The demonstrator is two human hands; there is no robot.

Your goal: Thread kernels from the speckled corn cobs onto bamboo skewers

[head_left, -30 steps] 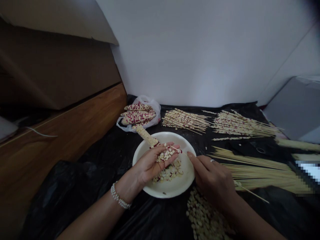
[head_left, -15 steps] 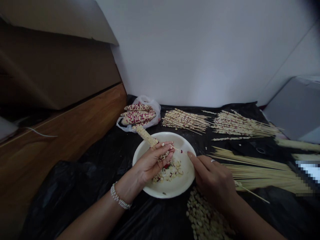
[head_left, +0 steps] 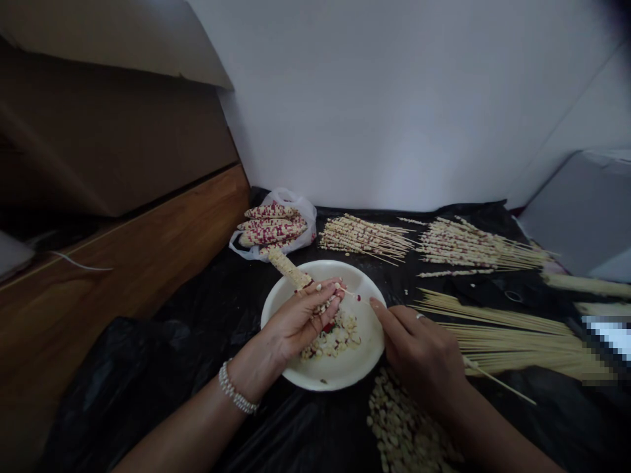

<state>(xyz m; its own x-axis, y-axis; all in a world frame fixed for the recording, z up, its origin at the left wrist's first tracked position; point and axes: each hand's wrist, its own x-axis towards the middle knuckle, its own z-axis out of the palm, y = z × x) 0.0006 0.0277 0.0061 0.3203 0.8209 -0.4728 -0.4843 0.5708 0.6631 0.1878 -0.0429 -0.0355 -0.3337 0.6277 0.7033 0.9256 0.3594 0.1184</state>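
One thin skewer [head_left: 351, 294], with a dark red kernel [head_left: 358, 297] along its length, spans the gap between the two hands, above a white bowl [head_left: 367, 351]. We find the right hand [head_left: 419, 341] closed, thumb and forefinger pinching the skewer's near end; a ring [head_left: 420, 316] sits on one finger. The left hand [head_left: 293, 325] is cupped, half closed around loose kernels [head_left: 323, 307], its fingertips drawn together at the skewer's far end. We note a beaded bracelet [head_left: 235, 389] at the left wrist. Below, more kernels lie in the bowl beside a small red patch we cannot identify. A largely stripped cob [head_left: 286, 266] leans over the bowl's left rim. Beyond it, we record speckled cobs [head_left: 273, 228] in a clear plastic bag [head_left: 309, 226]. Two bundles of threaded skewers [head_left: 365, 236] lie to the right of the bag, with bare sticks [head_left: 513, 338] nearer, beside the right hand. A kernel pile [head_left: 401, 420] sits below that hand. All this lies on black plastic sheeting [head_left: 197, 328], bordered by a wooden panel [head_left: 192, 226] at left and a white wall [head_left: 384, 98] behind.
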